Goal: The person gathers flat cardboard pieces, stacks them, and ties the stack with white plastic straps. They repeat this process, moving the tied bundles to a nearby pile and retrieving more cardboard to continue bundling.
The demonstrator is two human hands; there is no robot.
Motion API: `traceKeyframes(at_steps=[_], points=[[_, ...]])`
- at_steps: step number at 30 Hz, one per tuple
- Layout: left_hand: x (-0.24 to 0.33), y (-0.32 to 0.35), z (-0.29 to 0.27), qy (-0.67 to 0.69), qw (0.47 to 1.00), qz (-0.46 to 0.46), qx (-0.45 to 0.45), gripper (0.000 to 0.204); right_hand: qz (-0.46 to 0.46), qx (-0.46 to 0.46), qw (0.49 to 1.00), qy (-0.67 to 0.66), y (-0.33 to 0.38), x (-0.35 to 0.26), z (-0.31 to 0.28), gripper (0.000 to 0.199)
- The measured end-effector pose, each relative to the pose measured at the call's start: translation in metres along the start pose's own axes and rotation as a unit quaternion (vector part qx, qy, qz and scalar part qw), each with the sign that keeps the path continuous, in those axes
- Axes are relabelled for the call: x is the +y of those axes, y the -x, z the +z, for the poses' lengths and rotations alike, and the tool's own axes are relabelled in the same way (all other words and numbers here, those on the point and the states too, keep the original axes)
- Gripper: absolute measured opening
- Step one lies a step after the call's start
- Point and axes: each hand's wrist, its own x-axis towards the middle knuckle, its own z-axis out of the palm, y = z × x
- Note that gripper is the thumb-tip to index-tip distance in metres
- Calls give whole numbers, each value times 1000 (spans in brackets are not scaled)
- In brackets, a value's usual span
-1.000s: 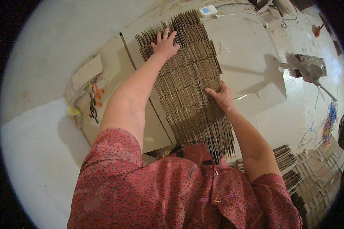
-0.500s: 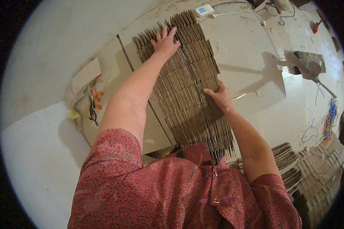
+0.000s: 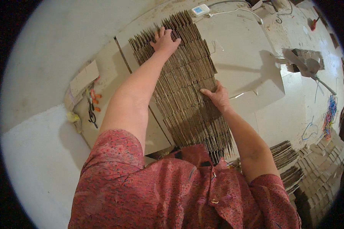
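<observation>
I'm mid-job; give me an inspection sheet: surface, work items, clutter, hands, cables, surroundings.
Surface: pale worktop, dark seam across its left part.
Work items: long stack of brown card-like sheets, standing on edge.
Clutter: apparent scissors and orange pieces left of the stack.
Hands: left hand on the stack's far part, fingers spread; right hand against its right side.
Cables: white cable beside a white device, far side.
Surroundings: coloured strands at right; more brown sheets, lower right.

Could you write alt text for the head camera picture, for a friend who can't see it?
A person's left hand lies spread on the far end of a long block of packed brown cardboard on a pale table, while the right hand rests against its right side, thumb on top. Black-handled scissors lie to the left.
</observation>
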Motion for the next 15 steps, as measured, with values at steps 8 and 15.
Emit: traceKeyframes(at_steps=[8,15], points=[[14,-1,-1,-39,998,39,-16,52,20,-4,1000,-2,7,-13,-6,61],[16,-3,1,-8,1000,26,-2,54,-5,26,999,48,-1,2,2,60]])
